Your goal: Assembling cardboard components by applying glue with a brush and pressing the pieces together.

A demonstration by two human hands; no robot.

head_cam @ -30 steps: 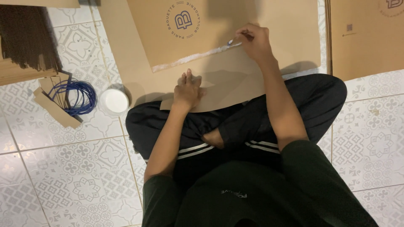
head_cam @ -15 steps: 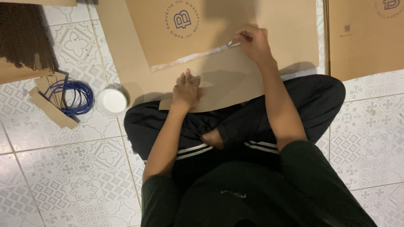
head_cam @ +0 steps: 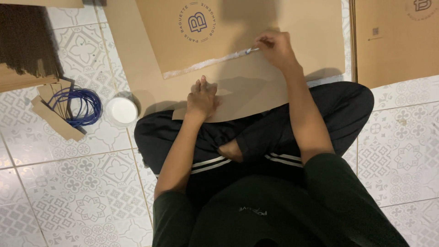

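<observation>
A flat brown paper bag (head_cam: 238, 32) lies on the tiled floor, a white strip of glue (head_cam: 206, 62) running along its lower edge. A thin brush (head_cam: 253, 49) touches the strip's right end. A brown paper sheet (head_cam: 242, 98) lies below it.

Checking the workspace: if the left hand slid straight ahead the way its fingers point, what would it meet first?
Likely the white glue strip along the printed brown sheet's edge; the left hand points up-frame across bare paper.

Tool tip in right hand (head_cam: 276, 48) too small to identify; cardboard stack (head_cam: 23, 50) cut off at left edge.
</observation>
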